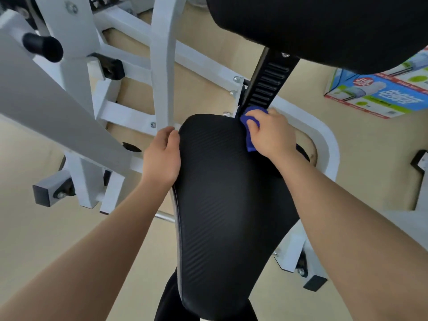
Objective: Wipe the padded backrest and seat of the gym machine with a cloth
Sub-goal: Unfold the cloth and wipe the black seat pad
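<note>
The black padded seat (222, 205) ran from the near bottom of the view away toward the machine's frame, its ribbed cover narrowest at the near end. At the seat's far left edge the left hand (162, 156) rested, fingers curled loosely over the rim of the pad, holding nothing else. At the far right corner the right hand (271, 133) gripped a bunched blue cloth (249, 122), fingers closed around it, pressing it against the seat's edge just below the black notched adjustment post (268, 84). Beyond, the black backrest pad (324, 26) filled the upper right. White frame tubes (162, 66) crossed the left. A printed cardboard box (379, 93) lay on the beige floor (361, 158) at far right.
</note>
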Demonstrator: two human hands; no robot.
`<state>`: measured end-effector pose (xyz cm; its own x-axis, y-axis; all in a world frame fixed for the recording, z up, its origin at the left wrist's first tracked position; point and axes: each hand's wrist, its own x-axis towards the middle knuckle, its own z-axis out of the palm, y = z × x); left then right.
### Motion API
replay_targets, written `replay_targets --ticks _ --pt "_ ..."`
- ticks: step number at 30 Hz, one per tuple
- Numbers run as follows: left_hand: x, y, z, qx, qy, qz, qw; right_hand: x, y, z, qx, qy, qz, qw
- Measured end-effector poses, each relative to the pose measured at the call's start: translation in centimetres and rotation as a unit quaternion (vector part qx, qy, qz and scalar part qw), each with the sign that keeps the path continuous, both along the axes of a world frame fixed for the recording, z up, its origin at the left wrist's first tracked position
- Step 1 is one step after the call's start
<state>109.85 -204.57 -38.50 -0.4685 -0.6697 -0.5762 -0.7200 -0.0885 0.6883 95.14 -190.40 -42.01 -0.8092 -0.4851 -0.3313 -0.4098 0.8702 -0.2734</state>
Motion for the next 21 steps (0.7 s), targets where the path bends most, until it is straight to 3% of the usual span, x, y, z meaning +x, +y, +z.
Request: replay_targets --ticks 2,4,7,10,13,17,19,21 --pt "0.0 -0.3 -0.1 0.055 0.022 0.049 0.997 -0.1 -0.6 0.2 0.05 0.01 -0.029 0.998" --pt "0.0 -0.4 -0.3 0.099 0.04 0.081 0.991 0.4 -3.0 0.6 0.079 0.028 0.01 0.996" --pt "0.4 -0.8 -0.5 0.138 0.048 0.098 0.984 2.0 -7.6 0.6 0.048 0.026 0.1 0.993" --pt "1.2 -2.3 -0.4 0.21 0.086 0.177 0.958 4.4 -11.6 0.5 0.008 0.023 0.21 0.977" --pt "2.5 -3.8 -0.6 0.208 0.094 0.241 0.943 6.5 -13.4 1.1 0.021 0.014 0.374 0.927" --pt "4.6 -4.5 -1.5 0.108 0.002 0.271 0.956 8.3 -12.7 2.8 0.032 -0.024 0.542 0.84" --pt "5.3 -4.7 -1.6 0.093 -0.006 0.268 0.959 7.1 -13.1 3.2 0.041 -0.042 0.525 0.849" --pt "5.8 -4.8 -1.6 0.105 0.008 0.268 0.958 5.7 -13.9 3.1 0.081 -0.052 0.451 0.887"
